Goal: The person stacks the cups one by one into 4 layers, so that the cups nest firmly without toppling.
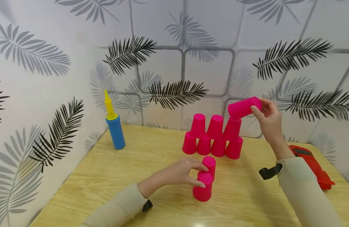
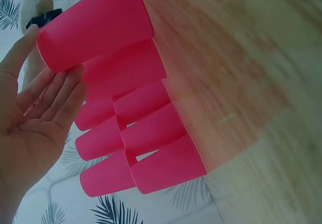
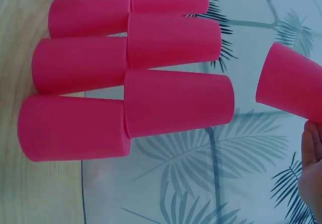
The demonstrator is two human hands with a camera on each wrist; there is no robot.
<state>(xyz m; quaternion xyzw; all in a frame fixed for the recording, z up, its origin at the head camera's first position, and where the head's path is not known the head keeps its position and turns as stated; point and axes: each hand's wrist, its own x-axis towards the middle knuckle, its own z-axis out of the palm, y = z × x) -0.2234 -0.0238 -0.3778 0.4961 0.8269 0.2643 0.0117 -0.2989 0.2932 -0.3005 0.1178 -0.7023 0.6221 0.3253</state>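
Note:
With thumb and fingers, my right hand [image 1: 270, 121] grips a pink cup [image 1: 242, 107], tipped nearly sideways just above the right end of a stack of pink cups. The stack has three upside-down cups [image 1: 215, 127] on top of a row of several more [image 1: 218, 148]. In the right wrist view the held cup [image 3: 294, 83] shows apart from the upper row. My left hand [image 1: 180, 171] holds the narrow top of an upside-down cup [image 1: 203, 191] standing on the table, thumb on the near side. Right behind that one stands another upside-down cup [image 1: 209, 161].
On the left of the wooden table [image 1: 151, 145] stands a blue hand pump [image 1: 116, 132] with a yellow nozzle. A red bag [image 1: 313, 167] lies at the right, beyond the right forearm. The leaf-patterned wall [image 1: 168, 69] rises behind the stack.

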